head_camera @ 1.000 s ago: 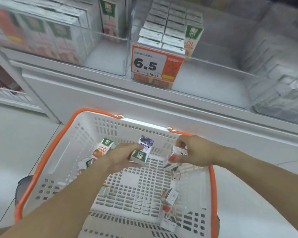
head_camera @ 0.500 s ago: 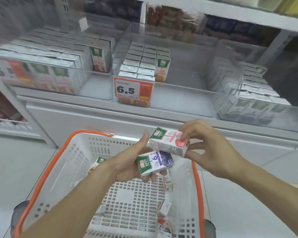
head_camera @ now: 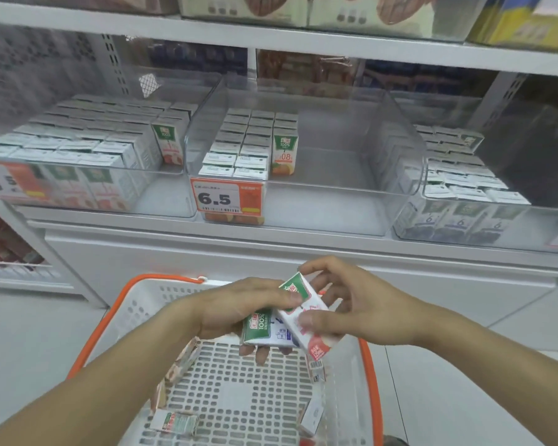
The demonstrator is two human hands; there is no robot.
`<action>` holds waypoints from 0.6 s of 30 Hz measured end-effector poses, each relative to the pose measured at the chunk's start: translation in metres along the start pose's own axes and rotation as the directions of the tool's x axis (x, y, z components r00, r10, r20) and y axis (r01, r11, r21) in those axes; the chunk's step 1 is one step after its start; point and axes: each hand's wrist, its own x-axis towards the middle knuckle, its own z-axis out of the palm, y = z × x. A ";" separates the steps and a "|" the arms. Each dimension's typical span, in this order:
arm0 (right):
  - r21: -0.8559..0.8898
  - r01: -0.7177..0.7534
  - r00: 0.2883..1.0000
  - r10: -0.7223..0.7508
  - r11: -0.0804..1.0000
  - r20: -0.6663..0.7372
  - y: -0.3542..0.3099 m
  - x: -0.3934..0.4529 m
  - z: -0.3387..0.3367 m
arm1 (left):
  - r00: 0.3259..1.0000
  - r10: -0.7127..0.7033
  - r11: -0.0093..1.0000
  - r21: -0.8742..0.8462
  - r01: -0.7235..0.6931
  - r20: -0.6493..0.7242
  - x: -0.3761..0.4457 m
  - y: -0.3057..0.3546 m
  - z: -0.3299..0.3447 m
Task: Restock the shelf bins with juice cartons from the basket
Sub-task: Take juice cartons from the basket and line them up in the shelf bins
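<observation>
Left hand grips blue carton; right hand pinches pink carton atop it.

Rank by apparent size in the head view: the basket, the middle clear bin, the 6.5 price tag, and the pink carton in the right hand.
1. Middle clear bin and basket: both large; the basket is cut off by the frame, so unranked.
2. 6.5 price tag and pink carton, held in the right hand: alike; the carton is nearer, so unsure.
</observation>
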 end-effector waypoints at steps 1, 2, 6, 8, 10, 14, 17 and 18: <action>0.020 0.003 1.000 -0.004 1.000 0.030 -0.002 0.002 -0.001 | 1.000 -0.016 0.999 0.031 0.015 0.024 -0.001 0.008 0.000; 0.037 0.007 0.999 -0.009 0.999 0.053 -0.006 0.003 -0.003 | 0.998 -0.032 0.997 0.073 0.029 0.045 -0.002 0.016 -0.002; 0.096 0.089 0.992 -0.097 0.991 0.083 -0.027 0.009 -0.008 | 0.987 -0.096 0.953 0.298 0.054 0.130 -0.019 0.049 -0.018; 0.140 0.119 0.990 -0.127 0.983 0.053 -0.037 0.014 -0.010 | 0.985 -0.143 0.917 0.386 0.097 0.093 -0.032 0.065 -0.026; 0.203 0.139 0.989 -0.146 0.969 0.017 -0.048 0.021 -0.010 | 0.981 -0.190 0.839 0.513 0.180 -0.034 -0.048 0.079 -0.033; 0.313 0.199 0.980 -0.178 0.929 -0.093 -0.070 0.041 -0.005 | 0.950 -0.130 0.598 0.742 0.303 -0.283 -0.095 0.091 -0.056; 0.242 0.277 0.953 -0.234 0.930 -0.193 -0.081 0.058 0.003 | 0.906 0.099 0.542 0.786 0.299 -0.413 -0.128 0.083 -0.074; 0.210 0.304 0.939 -0.256 0.929 -0.228 -0.086 0.063 0.008 | 0.882 0.148 0.574 0.765 0.292 -0.448 -0.136 0.078 -0.081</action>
